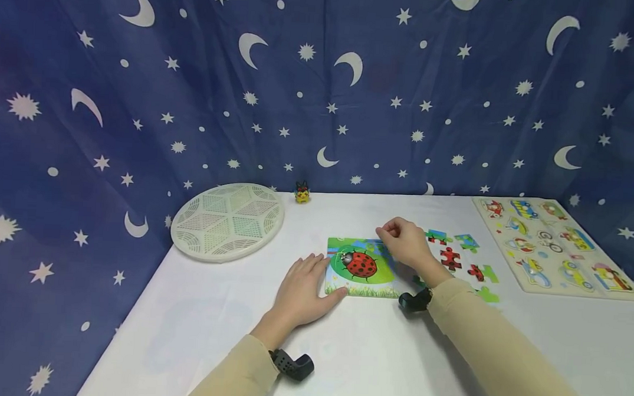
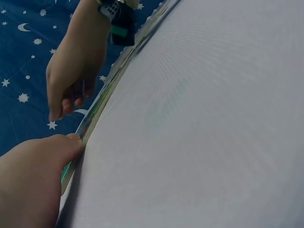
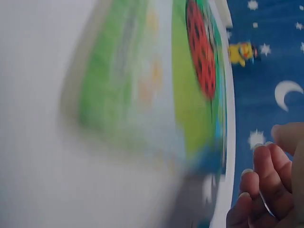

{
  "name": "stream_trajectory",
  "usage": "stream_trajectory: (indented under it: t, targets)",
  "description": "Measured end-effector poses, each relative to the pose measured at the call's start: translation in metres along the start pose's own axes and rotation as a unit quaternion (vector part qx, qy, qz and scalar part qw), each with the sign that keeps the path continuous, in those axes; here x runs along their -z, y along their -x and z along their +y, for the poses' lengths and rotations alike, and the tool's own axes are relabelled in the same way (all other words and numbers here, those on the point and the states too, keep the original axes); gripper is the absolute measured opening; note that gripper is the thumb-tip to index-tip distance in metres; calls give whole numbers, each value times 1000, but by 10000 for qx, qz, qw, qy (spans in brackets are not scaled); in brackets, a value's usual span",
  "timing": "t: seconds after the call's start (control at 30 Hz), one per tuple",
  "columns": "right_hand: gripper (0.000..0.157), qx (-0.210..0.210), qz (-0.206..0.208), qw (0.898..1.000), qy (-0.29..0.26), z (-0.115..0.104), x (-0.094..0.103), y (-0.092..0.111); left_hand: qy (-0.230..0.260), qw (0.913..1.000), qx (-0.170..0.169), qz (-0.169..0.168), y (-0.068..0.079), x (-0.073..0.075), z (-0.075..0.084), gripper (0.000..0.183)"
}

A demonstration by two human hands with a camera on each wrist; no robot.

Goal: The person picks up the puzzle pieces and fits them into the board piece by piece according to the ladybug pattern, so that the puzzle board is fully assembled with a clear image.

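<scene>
A jigsaw board (image 1: pixel 361 285) printed with a red ladybug on green lies flat on the white table. My left hand (image 1: pixel 302 292) rests at its left side, fingers extended, the thumb at the lower left edge; the left wrist view shows that thumb (image 2: pixel 66 145) against the edge. Over the board's upper right corner hovers my right hand (image 1: pixel 407 243), its fingers loosely bent. Between its thumb and fingers (image 3: pixel 263 166) I see no piece in the right wrist view. Loose jigsaw pieces (image 1: pixel 450 259) in red, green and blue lie right of the board, some hidden by the right arm.
A wooden board with vehicle pictures (image 1: pixel 550 255) lies at the far right. To the back left is a round, pale patterned board (image 1: pixel 228 221). A small yellow figurine (image 1: pixel 302 192) stands at the back edge, before a blue star-and-moon curtain (image 1: pixel 300 103).
</scene>
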State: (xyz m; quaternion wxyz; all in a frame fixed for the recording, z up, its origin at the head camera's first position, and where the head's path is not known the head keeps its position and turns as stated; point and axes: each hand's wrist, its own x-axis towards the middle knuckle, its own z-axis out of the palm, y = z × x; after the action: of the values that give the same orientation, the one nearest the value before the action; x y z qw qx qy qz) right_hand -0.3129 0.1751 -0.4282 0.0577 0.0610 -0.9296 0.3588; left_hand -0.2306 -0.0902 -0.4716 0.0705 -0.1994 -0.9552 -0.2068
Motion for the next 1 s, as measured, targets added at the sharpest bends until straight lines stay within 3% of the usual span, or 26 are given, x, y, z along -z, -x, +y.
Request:
stream_trajectory:
  t: [0.27,0.47,0.73,1.0]
  targets:
    - [30,-302,-254,9957,840,33,42,-8,17,10000,28,51,2,3,-4,83]
    - [33,-619,-595,9916,965,50,65,-9,15,10000,14,14,2,2,-3,81]
    - [36,-596,-925,9804,1634,62,86,-14,83,10000,43,29,1,-1,-5,80]
    - [45,-1015,-1367,9681,1837,69,95,-19,-49,10000,-58,57,0,-1,-3,79]
